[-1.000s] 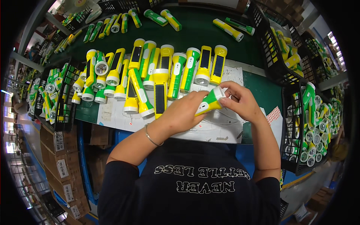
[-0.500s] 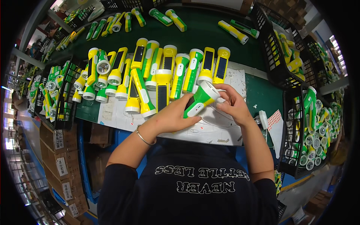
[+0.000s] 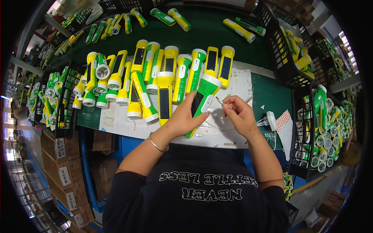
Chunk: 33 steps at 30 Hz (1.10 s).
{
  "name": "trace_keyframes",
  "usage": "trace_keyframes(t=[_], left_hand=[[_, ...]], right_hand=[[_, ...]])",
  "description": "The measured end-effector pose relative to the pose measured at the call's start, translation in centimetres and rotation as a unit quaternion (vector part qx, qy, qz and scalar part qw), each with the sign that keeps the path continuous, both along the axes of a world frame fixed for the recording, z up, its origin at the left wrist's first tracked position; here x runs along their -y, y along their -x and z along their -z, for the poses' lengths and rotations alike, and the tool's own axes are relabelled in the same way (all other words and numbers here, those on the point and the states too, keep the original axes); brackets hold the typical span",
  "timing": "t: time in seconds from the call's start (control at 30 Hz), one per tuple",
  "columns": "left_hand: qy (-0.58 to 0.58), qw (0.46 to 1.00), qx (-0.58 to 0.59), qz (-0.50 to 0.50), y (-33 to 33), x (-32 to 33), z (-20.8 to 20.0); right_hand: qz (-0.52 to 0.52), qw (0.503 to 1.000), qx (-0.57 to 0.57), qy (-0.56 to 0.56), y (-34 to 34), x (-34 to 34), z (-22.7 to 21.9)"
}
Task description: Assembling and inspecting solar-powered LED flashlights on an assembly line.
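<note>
My left hand (image 3: 182, 119) is wrapped round a green and yellow flashlight (image 3: 210, 85), which leans with its white-rimmed head up and to the right. A dark panel shows along its handle between my thumb and fingers. Just right of it, my right hand (image 3: 240, 113) pinches a small cable plug (image 3: 219, 100) whose tip points toward the flashlight, apart from it. White cables (image 3: 221, 127) run below over the white board, and another loose plug (image 3: 199, 134) lies there. Beyond my left hand stand several yellow and green flashlights, among them a yellow one (image 3: 164, 87) with a dark panel.
A white adapter (image 3: 271, 120) and a sheet of red-dotted stickers (image 3: 283, 121) lie right of the board. Black crates full of flashlights stand at the left (image 3: 70, 103) and right (image 3: 307, 173); another crate (image 3: 285, 66) is at the far right. More flashlights (image 3: 179, 20) lie across the green surface.
The flashlight in my left hand has tipped more upright, its head turned away from me. My right hand has drawn back from its head, and the plug in its fingers now shows.
</note>
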<state>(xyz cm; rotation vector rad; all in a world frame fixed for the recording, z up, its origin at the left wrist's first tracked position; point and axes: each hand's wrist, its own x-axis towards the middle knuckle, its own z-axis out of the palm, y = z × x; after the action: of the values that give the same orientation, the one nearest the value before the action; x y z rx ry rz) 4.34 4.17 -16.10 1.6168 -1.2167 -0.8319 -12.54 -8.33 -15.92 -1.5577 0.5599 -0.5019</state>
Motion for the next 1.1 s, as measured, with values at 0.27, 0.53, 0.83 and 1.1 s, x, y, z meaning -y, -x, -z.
trace_keyframes(t=[0.27,0.53,0.83,1.1], left_hand=[[0.014,0.995,-0.076,0.058,1.2,0.8,-0.6],[0.039,0.981,0.179,-0.062,2.5,1.2,-0.9],[0.157,0.936,0.295,-0.107,1.6,2.0,0.7],[0.107,0.910,-0.397,0.059,3.0,3.5,-2.4]], right_hand=[[0.028,0.989,-0.087,0.114,0.8,-0.6,-1.7],[0.060,0.996,-0.047,0.038,0.1,-1.1,-1.0],[0.040,0.981,-0.125,0.140,1.3,-0.9,-2.7],[-0.069,0.993,-0.062,-0.067,-0.3,-1.6,-2.5]])
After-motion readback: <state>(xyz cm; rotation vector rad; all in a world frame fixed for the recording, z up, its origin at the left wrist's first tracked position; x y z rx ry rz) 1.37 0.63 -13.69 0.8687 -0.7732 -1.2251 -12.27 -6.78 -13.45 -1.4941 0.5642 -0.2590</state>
